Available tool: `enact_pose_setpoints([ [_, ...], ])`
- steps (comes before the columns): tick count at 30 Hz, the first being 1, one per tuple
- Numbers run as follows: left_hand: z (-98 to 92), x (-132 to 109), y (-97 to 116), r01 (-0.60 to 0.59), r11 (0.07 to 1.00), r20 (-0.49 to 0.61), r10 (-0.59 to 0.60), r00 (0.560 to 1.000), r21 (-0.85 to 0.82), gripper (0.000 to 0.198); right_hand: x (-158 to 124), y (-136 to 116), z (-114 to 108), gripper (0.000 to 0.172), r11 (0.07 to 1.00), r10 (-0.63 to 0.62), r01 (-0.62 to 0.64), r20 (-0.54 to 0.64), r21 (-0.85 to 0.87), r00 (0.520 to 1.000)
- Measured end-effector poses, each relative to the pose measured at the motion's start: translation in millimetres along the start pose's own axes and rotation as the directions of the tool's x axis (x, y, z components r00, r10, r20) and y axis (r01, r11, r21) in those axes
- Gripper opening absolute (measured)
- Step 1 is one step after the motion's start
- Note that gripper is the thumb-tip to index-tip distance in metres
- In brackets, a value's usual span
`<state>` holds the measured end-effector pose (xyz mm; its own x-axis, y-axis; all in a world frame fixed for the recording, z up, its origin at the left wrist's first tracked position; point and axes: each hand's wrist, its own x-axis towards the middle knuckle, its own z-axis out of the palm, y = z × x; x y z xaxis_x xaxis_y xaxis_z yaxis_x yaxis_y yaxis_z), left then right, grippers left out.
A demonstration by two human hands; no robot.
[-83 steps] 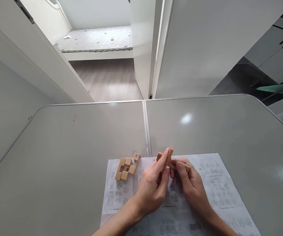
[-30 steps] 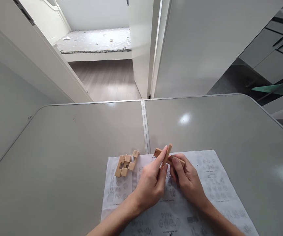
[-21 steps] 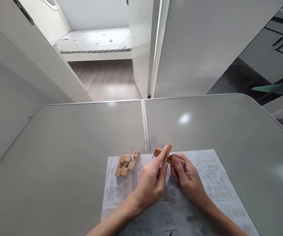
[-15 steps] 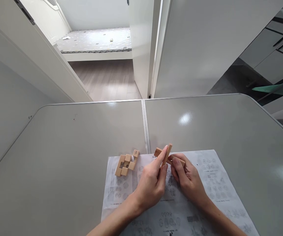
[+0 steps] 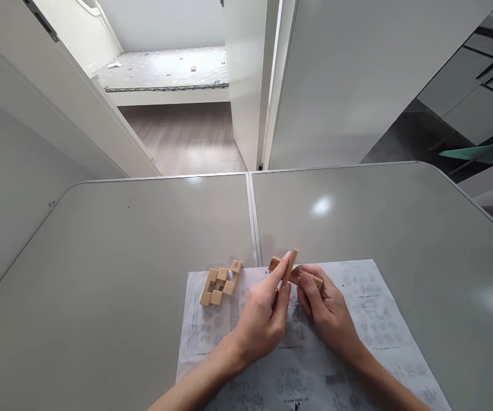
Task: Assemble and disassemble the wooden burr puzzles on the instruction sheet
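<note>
Both of my hands hold crossed wooden puzzle pieces [image 5: 291, 268] just above a printed instruction sheet [image 5: 370, 319]. My left hand [image 5: 263, 319] pinches the upright bar, its index finger stretched along it. My right hand [image 5: 325, 311] grips the lying bar from the right with closed fingers. Left of my hands, a cluster of notched wooden puzzle blocks [image 5: 219, 282] rests at the sheet's top left corner, untouched.
The sheet lies near the front of a grey table [image 5: 121, 257] with a seam [image 5: 251, 222] down its middle. Beyond the far edge stand white panels and an open doorway onto wooden floor [image 5: 181, 137]. Dark cabinets [image 5: 464, 97] are at the far right.
Almost nothing has moved. My hands and the crossed pieces have drifted slightly up and left on the sheet, with the same grip throughout.
</note>
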<state>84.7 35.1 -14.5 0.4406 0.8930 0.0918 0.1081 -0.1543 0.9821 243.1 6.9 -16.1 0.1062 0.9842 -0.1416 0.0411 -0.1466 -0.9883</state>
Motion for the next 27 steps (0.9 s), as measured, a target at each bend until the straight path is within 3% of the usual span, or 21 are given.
enact_pose_setpoints([
  [7, 0.5, -0.1, 0.4, 0.039, 0.998, 0.011, -0.039, 0.999, -0.057, 0.056, -0.3, 1.3, -2.1, 0.037, 0.998, 0.046, -0.047, 0.027, 0.032, 0.999],
  [16, -1.0, -1.7, 4.3, 0.225, 0.884, -0.023, -0.257, 0.966, -0.409, 0.064, -4.1, 10.5, 0.0, 0.036, 0.996, 0.038, -0.046, 0.091, 0.081, 0.995],
  [21, -2.4, -1.0, 7.1, 0.166, 0.873, -0.136, -0.254, 0.958, -0.458, 0.067, -3.7, 9.6, 0.4, 0.025, 0.998, -0.057, 0.059, 0.124, -0.015, 0.991],
  [23, -1.6, -1.6, 6.7, 0.127, 0.878, -0.174, -0.23, 0.957, -0.462, 0.067, -2.7, 7.9, 0.2, 0.015, 0.989, -0.094, 0.116, 0.208, -0.097, 0.974],
  [27, 2.9, -4.6, 5.1, 0.057, 0.899, -0.27, -0.19, 0.944, -0.433, 0.062, -2.8, 4.8, 0.6, 0.023, 0.934, -0.134, 0.249, 0.396, -0.257, 0.909],
])
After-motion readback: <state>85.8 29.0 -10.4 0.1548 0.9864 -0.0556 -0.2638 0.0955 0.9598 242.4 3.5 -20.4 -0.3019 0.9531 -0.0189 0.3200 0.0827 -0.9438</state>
